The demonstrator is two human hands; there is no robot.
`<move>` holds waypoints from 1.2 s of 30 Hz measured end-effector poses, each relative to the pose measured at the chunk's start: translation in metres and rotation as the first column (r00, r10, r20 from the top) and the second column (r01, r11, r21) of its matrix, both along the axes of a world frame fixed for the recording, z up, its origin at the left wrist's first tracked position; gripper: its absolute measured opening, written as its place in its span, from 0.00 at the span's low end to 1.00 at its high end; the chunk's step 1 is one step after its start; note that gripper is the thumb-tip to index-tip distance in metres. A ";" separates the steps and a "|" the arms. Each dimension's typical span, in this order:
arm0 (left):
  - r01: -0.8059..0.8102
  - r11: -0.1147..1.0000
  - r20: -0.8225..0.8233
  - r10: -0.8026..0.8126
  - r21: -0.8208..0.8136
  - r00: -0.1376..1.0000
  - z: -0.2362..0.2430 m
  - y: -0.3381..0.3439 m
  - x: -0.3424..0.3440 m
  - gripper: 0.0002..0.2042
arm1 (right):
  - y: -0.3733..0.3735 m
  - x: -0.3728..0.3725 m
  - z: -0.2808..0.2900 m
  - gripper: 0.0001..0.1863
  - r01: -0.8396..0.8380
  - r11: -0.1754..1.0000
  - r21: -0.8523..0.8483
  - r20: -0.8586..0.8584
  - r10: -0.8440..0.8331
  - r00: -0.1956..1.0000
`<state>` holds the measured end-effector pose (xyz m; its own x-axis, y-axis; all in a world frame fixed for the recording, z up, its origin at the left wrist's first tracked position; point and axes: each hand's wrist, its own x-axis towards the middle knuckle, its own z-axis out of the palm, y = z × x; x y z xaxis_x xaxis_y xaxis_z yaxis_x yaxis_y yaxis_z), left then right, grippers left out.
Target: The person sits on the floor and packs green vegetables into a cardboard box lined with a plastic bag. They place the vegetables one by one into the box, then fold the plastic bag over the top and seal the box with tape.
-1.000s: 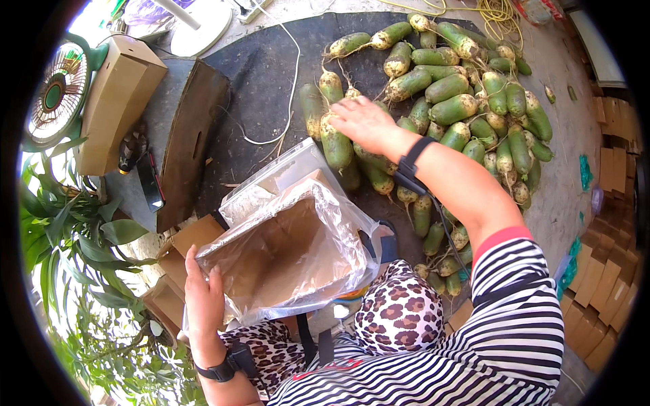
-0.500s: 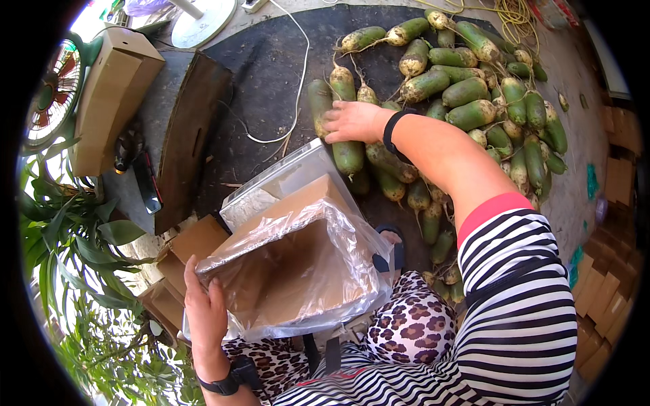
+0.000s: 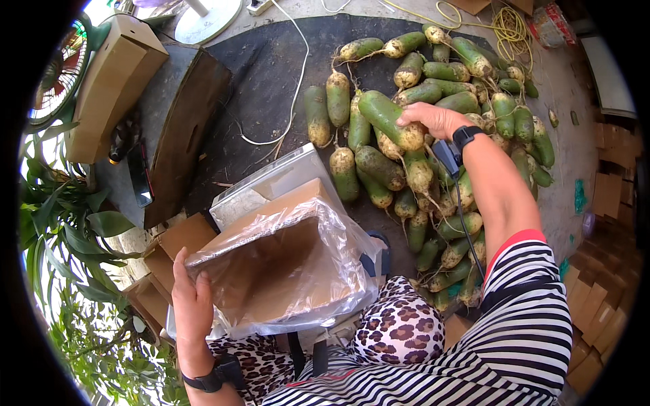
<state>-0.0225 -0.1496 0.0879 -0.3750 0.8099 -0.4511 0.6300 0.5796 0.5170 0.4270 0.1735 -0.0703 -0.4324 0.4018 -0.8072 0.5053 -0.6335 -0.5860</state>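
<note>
My right hand [image 3: 433,120] is closed round the lower, soil-marked end of a large green radish [image 3: 380,111]. That radish lies slantwise over others in the heap, its far end pointing up and left; whether it still touches them I cannot tell. On my lap rests a cardboard box [image 3: 308,197] with a clear plastic bag [image 3: 345,233] lining it and folded over its rim. At the left side of the box, my left hand [image 3: 194,298] grips the rim through the plastic, thumb on the inner side. The visible inside of the box is bare.
Many green radishes [image 3: 511,115] with roots and soil lie on a dark mat [image 3: 261,64]. A grey-white plastic crate [image 3: 271,177] stands behind the box. To the left are a wooden stand [image 3: 186,128], a phone [image 3: 141,177], a carton [image 3: 112,84] and a fan [image 3: 64,74]. A white cable [image 3: 298,101] crosses the mat.
My right hand has moved right from the radishes at the heap's left edge and now grips a radish. One radish near the crate has shifted. My left hand keeps its hold on the box.
</note>
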 end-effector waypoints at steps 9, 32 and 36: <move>0.087 0.988 -0.107 -0.074 0.125 0.992 -0.020 -0.010 -0.019 0.19 | -0.088 -0.015 0.167 0.46 0.300 0.947 0.114 -0.689 -0.142 0.711; 0.035 0.999 -0.008 -0.035 0.003 0.999 -0.022 0.008 -0.020 0.16 | -0.194 -0.306 0.016 0.38 -0.999 0.036 -0.007 0.443 0.896 0.029; 0.004 1.000 -0.022 -0.004 0.014 1.000 -0.024 0.003 -0.024 0.16 | -0.216 -0.305 0.008 0.36 -0.986 0.055 0.159 0.450 0.885 0.122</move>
